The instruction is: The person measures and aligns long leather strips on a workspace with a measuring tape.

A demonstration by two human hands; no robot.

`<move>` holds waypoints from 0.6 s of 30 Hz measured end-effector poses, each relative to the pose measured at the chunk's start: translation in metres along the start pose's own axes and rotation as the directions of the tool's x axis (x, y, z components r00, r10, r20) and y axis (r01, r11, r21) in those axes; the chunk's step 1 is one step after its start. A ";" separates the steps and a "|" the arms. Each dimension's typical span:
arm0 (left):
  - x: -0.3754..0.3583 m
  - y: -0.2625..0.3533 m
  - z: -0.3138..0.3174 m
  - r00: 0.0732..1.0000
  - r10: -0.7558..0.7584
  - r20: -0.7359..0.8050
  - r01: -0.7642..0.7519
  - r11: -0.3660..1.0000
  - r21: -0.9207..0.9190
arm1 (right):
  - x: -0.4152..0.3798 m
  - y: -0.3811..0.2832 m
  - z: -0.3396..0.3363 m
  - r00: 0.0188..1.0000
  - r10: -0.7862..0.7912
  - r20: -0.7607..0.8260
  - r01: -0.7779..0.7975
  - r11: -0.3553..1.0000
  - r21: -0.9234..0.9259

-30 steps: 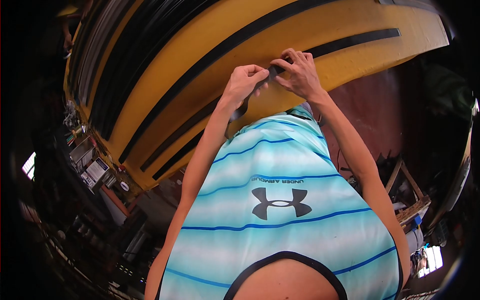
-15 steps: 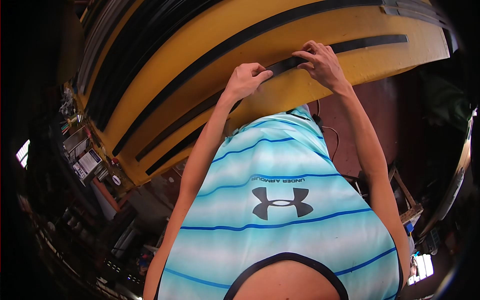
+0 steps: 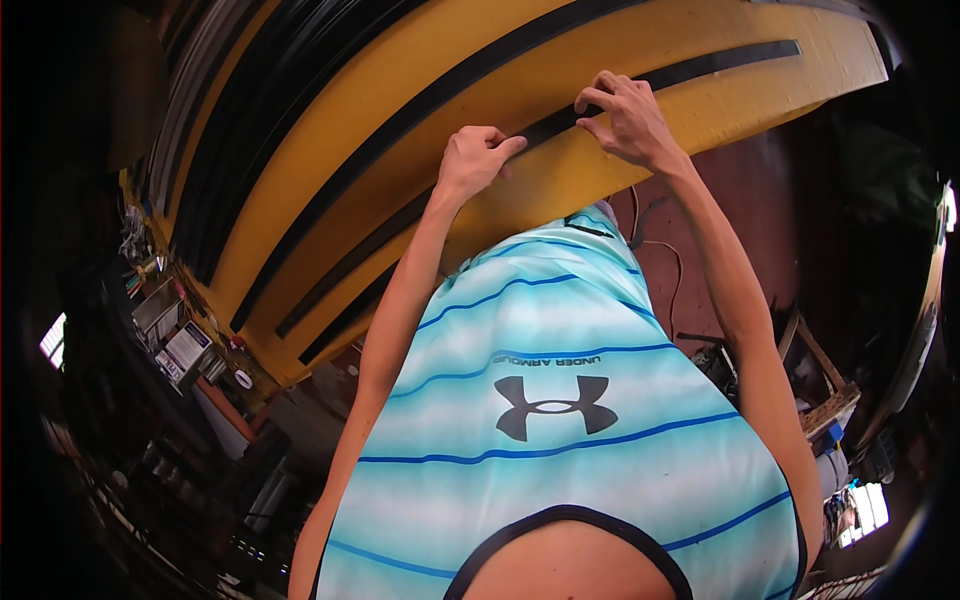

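A long, flat black strip lies across the yellow tabletop close to its near edge. My left hand is closed on the strip, its thumb pointing right along it and its fingers curled. Further right, my right hand bends its fingers over the same strip, with the forefinger at the far edge and the thumb at the near edge. A short stretch of strip shows between my hands. The undersides of my fingers are partly hidden.
Another black strip curves across the table further back, beyond it a bundle of several dark strips. Papers and small items sit by the left end. A cable hangs below the near edge. A wooden frame stands at right.
The view has shifted slightly, so the table and strips appear a little higher and further left. Both hands keep nearly the same places on the strip.
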State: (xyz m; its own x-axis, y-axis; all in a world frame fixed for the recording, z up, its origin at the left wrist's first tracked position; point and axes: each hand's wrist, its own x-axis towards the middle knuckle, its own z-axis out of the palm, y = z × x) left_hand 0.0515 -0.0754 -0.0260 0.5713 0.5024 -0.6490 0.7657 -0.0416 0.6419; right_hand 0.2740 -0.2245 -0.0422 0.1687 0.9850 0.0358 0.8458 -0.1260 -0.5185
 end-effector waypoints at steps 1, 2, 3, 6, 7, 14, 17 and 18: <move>0.000 0.000 0.000 1.000 0.000 0.002 0.000 1.000 0.001 | 0.001 0.001 0.001 1.000 0.012 0.008 -0.012 1.000 0.007; 0.000 -0.001 0.000 1.000 -0.014 -0.003 0.014 1.000 0.025 | 0.001 0.002 0.002 1.000 0.013 0.008 -0.013 1.000 0.008; 0.001 -0.001 0.000 1.000 -0.028 -0.009 0.028 0.998 0.048 | 0.001 0.004 0.003 1.000 0.019 0.001 -0.019 0.999 0.026; 0.002 -0.002 0.002 0.999 -0.025 -0.023 0.026 0.998 0.064 | 0.002 0.006 0.006 0.999 0.027 -0.016 -0.026 0.998 0.052; 0.002 -0.003 0.002 0.999 -0.025 -0.022 0.027 0.998 0.065 | 0.002 0.007 0.006 0.999 0.028 -0.027 -0.027 0.998 0.056; 0.004 -0.002 0.001 0.999 -0.047 -0.013 0.048 0.996 0.079 | 0.003 0.008 0.006 0.999 0.050 -0.005 -0.049 0.997 0.056; 0.003 0.002 -0.001 0.997 -0.081 -0.007 0.081 0.993 0.087 | 0.005 0.004 0.006 0.997 0.070 -0.010 -0.070 0.997 0.044; 0.002 0.004 -0.002 0.995 -0.105 -0.001 0.104 0.990 0.091 | 0.005 0.003 0.007 0.997 0.074 -0.038 -0.072 0.996 0.049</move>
State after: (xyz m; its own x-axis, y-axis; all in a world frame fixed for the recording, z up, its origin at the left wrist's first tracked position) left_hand 0.0556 -0.0730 -0.0240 0.4879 0.5046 -0.7123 0.8447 -0.0674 0.5309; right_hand 0.2737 -0.2187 -0.0500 0.2499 0.9678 0.0294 0.8057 -0.1909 -0.5607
